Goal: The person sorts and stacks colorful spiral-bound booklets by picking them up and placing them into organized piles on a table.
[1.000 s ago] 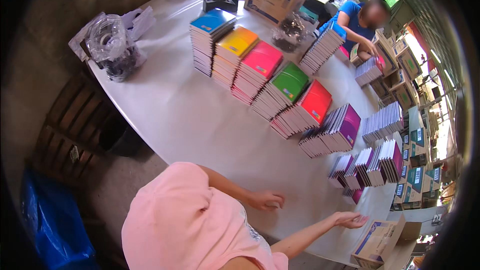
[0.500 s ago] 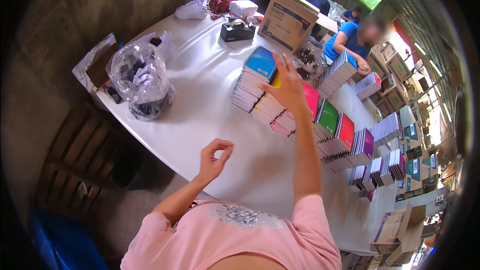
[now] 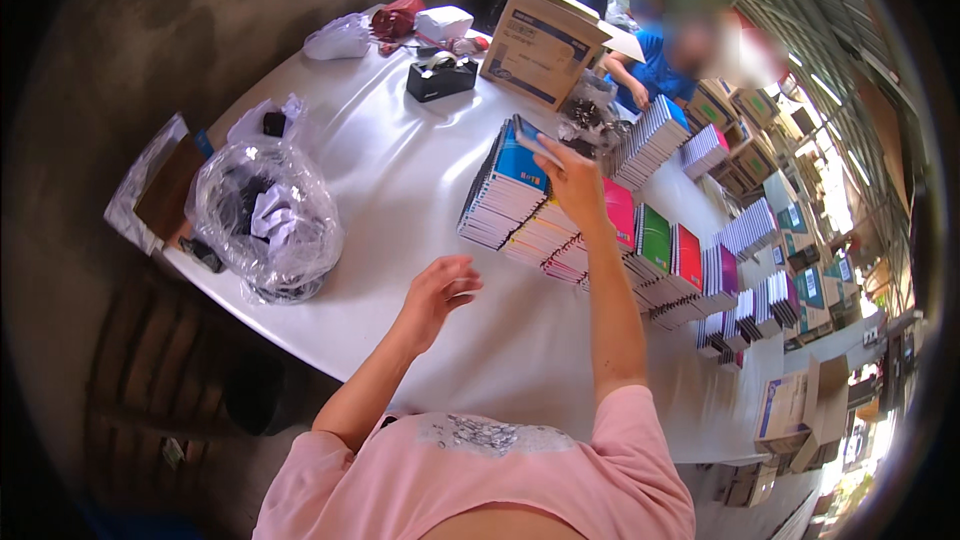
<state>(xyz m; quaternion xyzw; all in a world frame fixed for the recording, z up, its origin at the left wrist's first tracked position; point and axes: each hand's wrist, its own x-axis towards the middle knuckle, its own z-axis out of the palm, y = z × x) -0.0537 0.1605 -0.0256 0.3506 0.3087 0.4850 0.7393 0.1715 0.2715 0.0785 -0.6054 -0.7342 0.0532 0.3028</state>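
Note:
My right hand [image 3: 578, 185] grips a spiral notebook [image 3: 537, 142], tilted up above the nearest end of a row of stacks. Under it stands the stack of blue-covered notebooks [image 3: 487, 205]. My fingers hide most of the yellow-covered stack beside it. Farther along the row are pink [image 3: 619, 213], green [image 3: 655, 237], red [image 3: 687, 256] and purple [image 3: 721, 270] notebook stacks. My left hand [image 3: 437, 302] hovers over the white table [image 3: 400, 190], left of the row, its fingers loosely bent and apart with nothing in them.
A black tape dispenser [image 3: 441, 80] and a cardboard box [image 3: 543, 48] stand at the back. Clear plastic bags [image 3: 265, 230] sit at the left edge. Across the table a person in blue [image 3: 650, 65] works near more notebook stacks [image 3: 648, 143]. An open carton [image 3: 785, 410] lies at right.
My right hand has closed on a notebook and tilted it up from the blue stack. My left hand has loosened from a curl and moved slightly right. The view has shifted.

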